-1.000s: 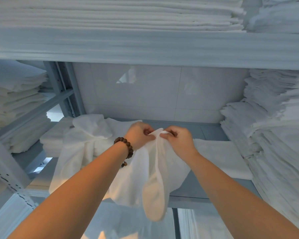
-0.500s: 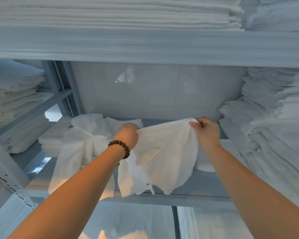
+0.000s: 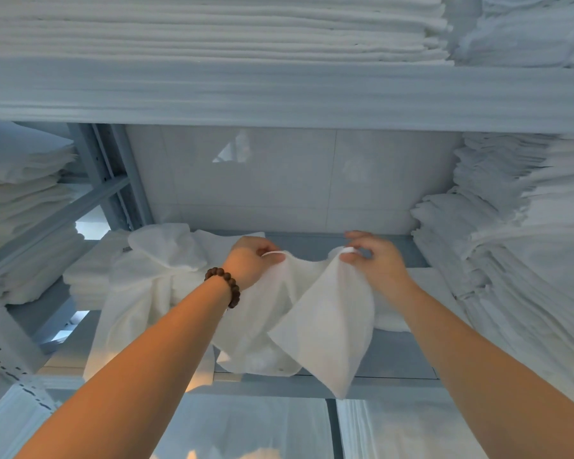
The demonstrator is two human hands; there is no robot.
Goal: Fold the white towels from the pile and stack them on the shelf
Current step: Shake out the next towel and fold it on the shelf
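Head view: the left hand (image 3: 251,261) and the right hand (image 3: 376,263) hold one thin white cloth towel (image 3: 312,319) by its upper edge above the grey metal shelf board (image 3: 395,356). Left hand: thumb and curled fingers pinch the edge. Right hand: thumb and forefinger pinch a corner; the other fingers are loosely spread. The towel sags between the hands and hangs past the shelf's front edge. A crumpled pile of white towels (image 3: 146,286) lies to the left. A tall stack of folded white towels (image 3: 517,260) stands to the right. A brown beaded bracelet (image 3: 226,288) circles the left wrist.
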